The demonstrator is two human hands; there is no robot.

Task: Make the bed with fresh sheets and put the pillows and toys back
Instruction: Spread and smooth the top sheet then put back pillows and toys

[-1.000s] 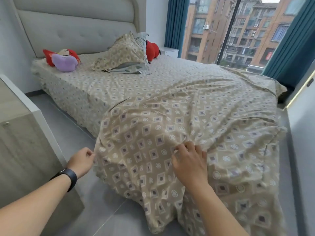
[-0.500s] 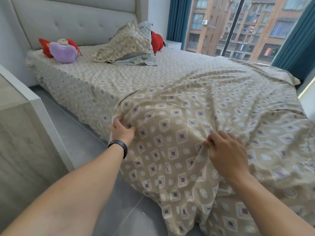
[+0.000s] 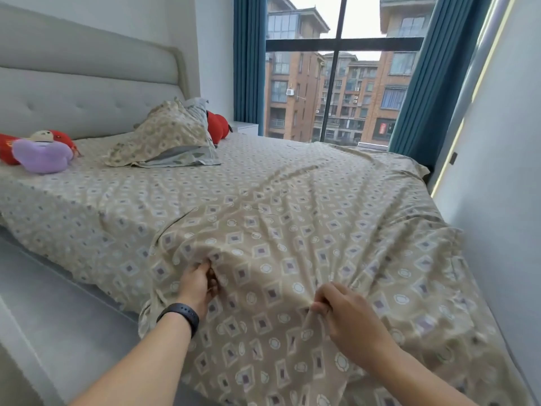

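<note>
Fingers, left hand (image 3: pixel 196 284): curled into a bunched fold of the top sheet (image 3: pixel 292 259) at the near corner of the bed (image 3: pixel 87 218); grip on cloth, tips partly buried in the fold.
Fingers, right hand (image 3: pixel 348 315): thumb and forefingers pinching a ridge of the same sheet, cloth pulled into creases radiating from the pinch.
Wrist: black band (image 3: pixel 180 313) on the left wrist.
Top sheet: beige, diamond-and-circle print; lies wrinkled over the foot half of the bed, near edge hanging down over the foot toward the floor (image 3: pixel 58 303).
Under sheet: same print, paler, smooth across the head half and down the left side of the mattress.
Pillows: patterned pillow (image 3: pixel 167 133) propped against the grey padded headboard (image 3: pixel 87 92), a grey-striped one partly showing beneath it.
Toys: purple plush (image 3: pixel 42 155) at the far left near the headboard, touching a red plush (image 3: pixel 6 148) behind it; another red plush (image 3: pixel 218 127) just behind the pillows on the window side.
Surroundings: window (image 3: pixel 330 92) with teal curtains (image 3: pixel 248 63) beyond the bed; white wall (image 3: pixel 503 171) close along the right side.
</note>
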